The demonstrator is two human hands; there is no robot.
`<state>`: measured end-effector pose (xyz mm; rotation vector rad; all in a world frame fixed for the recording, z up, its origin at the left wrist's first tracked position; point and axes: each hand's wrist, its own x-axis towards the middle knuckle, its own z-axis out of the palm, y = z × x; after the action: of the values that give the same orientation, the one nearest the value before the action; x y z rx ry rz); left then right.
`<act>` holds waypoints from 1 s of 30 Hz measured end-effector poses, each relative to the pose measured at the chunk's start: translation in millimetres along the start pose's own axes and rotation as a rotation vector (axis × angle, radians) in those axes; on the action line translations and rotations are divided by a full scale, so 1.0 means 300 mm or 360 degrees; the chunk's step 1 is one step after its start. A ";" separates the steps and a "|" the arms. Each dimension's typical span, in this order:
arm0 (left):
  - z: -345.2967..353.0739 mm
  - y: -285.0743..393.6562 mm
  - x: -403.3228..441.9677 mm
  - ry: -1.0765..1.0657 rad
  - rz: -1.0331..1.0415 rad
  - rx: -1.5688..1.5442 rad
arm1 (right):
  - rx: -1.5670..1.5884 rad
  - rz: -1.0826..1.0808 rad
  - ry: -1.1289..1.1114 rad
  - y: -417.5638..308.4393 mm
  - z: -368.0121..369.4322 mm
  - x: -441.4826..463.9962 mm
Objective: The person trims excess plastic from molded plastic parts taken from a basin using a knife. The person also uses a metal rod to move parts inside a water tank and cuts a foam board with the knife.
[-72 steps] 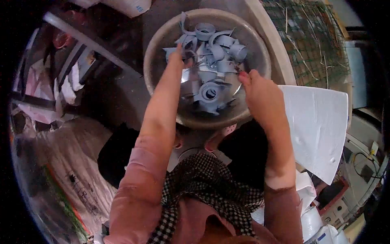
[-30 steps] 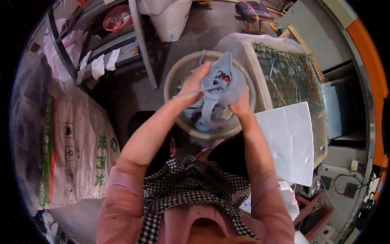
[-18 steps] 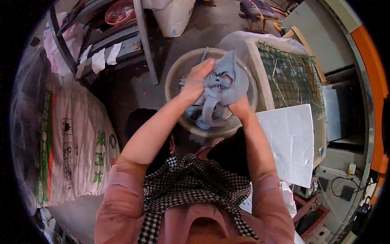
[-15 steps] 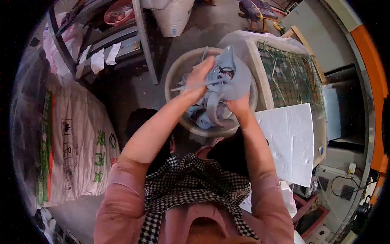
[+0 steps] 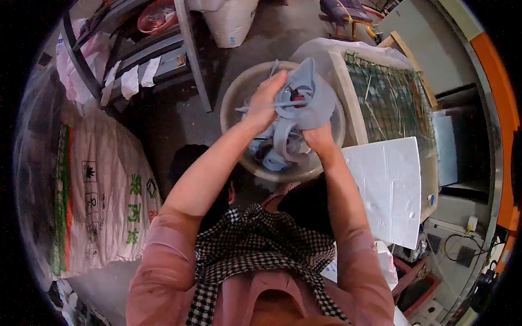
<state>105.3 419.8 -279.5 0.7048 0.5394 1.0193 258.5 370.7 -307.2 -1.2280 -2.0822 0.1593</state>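
Grey plastic parts [image 5: 318, 108], bunched with a ring-shaped opening facing up, are held above the basin [image 5: 225, 122]. The left hand [image 5: 266, 100] is on the bunch's left side, pinching it, thumb uppermost; a thin grey strip [image 5: 258, 105] crosses that hand toward the basin's left rim. The right hand [image 5: 319, 137] supports the lower right of the bunch, over the basin's right half; its fingertips are hidden, so I cannot tell how tight that grip is. More grey pieces [image 5: 273, 162] lie inside the basin, near its front. The step in hand looks like handling a loose bunch two-handed; any next move seems to call for even support, since pieces could slip out.
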 end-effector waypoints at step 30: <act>-0.961 -0.618 0.025 0.0487 -0.1203 0.2803 | -0.0445 0.1352 -0.0506 0.166 -0.077 -0.085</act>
<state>13.9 441.9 -609.2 1.6510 1.8454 -0.3387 316.4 371.7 -324.6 -2.3317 -1.7247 0.4820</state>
